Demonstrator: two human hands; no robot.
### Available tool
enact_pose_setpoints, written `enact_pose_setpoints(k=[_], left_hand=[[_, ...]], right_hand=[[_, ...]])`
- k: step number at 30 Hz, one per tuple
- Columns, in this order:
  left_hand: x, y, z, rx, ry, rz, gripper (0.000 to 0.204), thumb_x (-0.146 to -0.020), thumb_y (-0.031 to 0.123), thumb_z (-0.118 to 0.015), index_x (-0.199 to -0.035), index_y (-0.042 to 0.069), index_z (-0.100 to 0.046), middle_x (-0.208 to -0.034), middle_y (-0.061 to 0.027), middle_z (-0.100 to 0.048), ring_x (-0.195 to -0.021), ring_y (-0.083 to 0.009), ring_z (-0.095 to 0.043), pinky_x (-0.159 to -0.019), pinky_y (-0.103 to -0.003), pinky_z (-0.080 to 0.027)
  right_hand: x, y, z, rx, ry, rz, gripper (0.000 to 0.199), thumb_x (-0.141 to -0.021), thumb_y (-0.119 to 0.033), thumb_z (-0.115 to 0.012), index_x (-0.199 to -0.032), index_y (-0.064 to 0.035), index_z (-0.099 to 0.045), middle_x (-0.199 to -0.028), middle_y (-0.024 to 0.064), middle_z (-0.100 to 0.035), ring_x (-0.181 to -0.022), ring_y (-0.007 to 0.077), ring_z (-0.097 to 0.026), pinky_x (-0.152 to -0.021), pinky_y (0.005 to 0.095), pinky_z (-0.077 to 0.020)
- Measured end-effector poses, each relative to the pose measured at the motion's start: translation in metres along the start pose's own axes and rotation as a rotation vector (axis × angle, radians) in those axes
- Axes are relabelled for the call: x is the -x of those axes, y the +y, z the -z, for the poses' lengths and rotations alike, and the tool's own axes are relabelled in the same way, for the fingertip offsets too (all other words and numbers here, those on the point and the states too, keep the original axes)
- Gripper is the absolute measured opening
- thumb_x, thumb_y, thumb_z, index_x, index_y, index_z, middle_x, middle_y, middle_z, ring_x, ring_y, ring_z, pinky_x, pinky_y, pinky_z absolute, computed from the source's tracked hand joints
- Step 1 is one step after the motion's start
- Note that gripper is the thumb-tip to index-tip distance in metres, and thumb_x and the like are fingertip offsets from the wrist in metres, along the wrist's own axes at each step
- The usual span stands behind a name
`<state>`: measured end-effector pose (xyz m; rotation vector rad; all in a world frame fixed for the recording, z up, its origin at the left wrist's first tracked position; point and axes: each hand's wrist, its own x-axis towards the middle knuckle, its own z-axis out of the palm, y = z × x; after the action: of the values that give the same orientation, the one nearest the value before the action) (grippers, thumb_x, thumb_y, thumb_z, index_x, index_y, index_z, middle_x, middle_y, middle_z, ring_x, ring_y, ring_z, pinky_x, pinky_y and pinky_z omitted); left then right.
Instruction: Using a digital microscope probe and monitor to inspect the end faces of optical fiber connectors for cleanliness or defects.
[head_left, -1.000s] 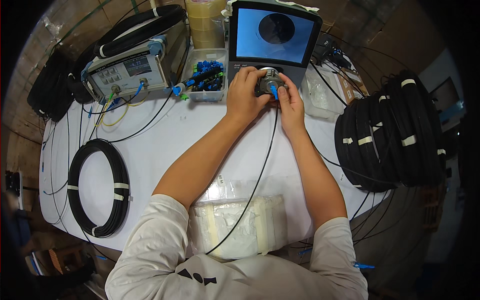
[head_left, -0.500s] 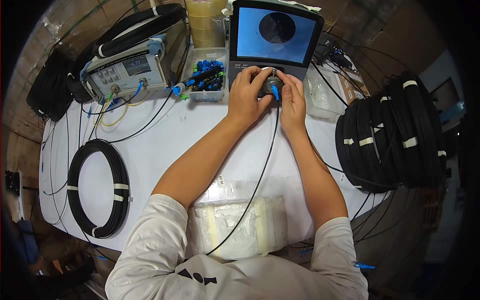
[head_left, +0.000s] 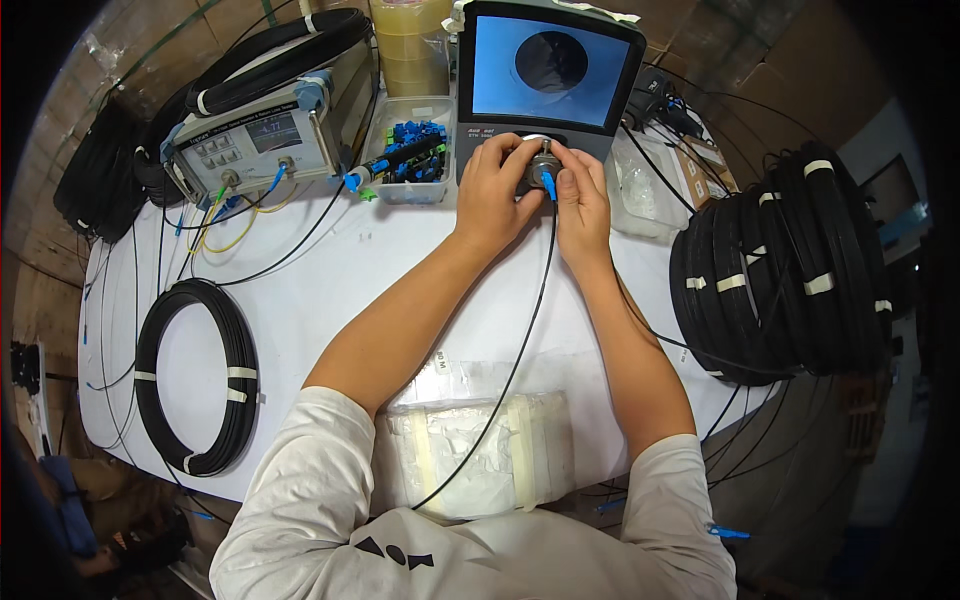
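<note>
— Two hands at the inspection scope (head_left: pixel 552 85), both up at the round metal port under its screen. How are they set?

— The left hand (head_left: pixel 497 182) curls around the left side of the port (head_left: pixel 543 163), fingers closed on it. The right hand (head_left: pixel 583 197) pinches the blue fibre connector (head_left: pixel 548 184) between thumb and fingertips, right at the port. Whether the connector is fully seated I cannot tell.

— And the cable?

— One thin black fibre cable (head_left: pixel 520 340) runs from the connector down between the forearms, across the white table (head_left: pixel 330 300), and over a clear plastic bag (head_left: pixel 470 450) of white wrapped material at the near edge.

— Count the coils.

— One black coil (head_left: pixel 195 375) lies flat at the left with white tape bands. One thick bundle of black coils (head_left: pixel 785 260) stands at the right, banded in white in several places. One more coil (head_left: pixel 280 55) rests on the grey test meter (head_left: pixel 260 140), and another dark bundle (head_left: pixel 95 170) sits at the far left.

— Packages, labels?

— One clear tray (head_left: pixel 415 150) of small blue connector caps sits between meter and scope. One yellowish tape roll stack (head_left: pixel 410 45) stands behind it. A crumpled clear bag (head_left: pixel 640 185) lies right of the scope. The screen shows a blue field with one dark disc.
</note>
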<state>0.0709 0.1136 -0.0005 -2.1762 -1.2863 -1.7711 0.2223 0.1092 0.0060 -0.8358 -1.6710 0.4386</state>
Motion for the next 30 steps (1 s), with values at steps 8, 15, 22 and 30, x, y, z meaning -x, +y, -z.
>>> enact_pose_setpoints(k=[8, 15, 22, 30], left_hand=[[-0.003, -0.002, -0.001, 0.002, -0.009, 0.008, 0.066, -0.069, 0.004, -0.081, -0.133, 0.01, -0.065, -0.123, -0.0141, -0.06, -0.11, -0.0356, -0.062, -0.092, -0.043, -0.054], [-0.003, -0.003, 0.001, 0.033, -0.023, 0.008, 0.071, -0.069, 0.006, -0.083, -0.136, 0.011, -0.063, -0.127, -0.0136, -0.06, -0.115, -0.0364, -0.061, -0.095, -0.044, -0.054], [0.004, -0.002, 0.012, 0.026, -0.05, -0.001, 0.073, -0.069, 0.011, -0.088, -0.137, 0.012, -0.063, -0.131, -0.0116, -0.061, -0.116, -0.0366, -0.061, -0.095, -0.045, -0.054], [0.0, -0.011, 0.004, 0.021, -0.002, -0.07, 0.066, -0.072, 0.013, -0.084, -0.135, 0.014, -0.063, -0.126, -0.0099, -0.062, -0.113, -0.0349, -0.061, -0.095, -0.045, -0.053]], right_hand=[[-0.004, 0.006, 0.001, -0.009, -0.018, -0.017, 0.04, -0.113, -0.029, -0.05, -0.14, -0.0037, -0.064, -0.131, 0.0148, -0.056, -0.119, 0.0258, -0.059, -0.101, 0.0333, -0.048], [0.008, 0.009, 0.0, -0.194, 0.068, -0.067, 0.047, -0.101, -0.009, -0.062, -0.146, -0.0014, -0.052, -0.138, 0.0166, -0.057, -0.12, 0.0285, -0.06, -0.101, 0.0354, -0.0498], [0.015, -0.016, 0.001, 0.198, 0.083, 0.213, 0.036, -0.086, 0.0, -0.078, -0.12, -0.0081, -0.071, -0.134, 0.0148, -0.058, -0.117, 0.034, -0.061, -0.098, 0.0382, -0.0518], [0.009, -0.033, 0.0, 0.211, 0.094, 0.377, 0.023, -0.085, -0.003, -0.081, -0.107, -0.0066, -0.076, -0.112, 0.0119, -0.069, -0.108, 0.0328, -0.065, -0.094, 0.0402, -0.0525]])
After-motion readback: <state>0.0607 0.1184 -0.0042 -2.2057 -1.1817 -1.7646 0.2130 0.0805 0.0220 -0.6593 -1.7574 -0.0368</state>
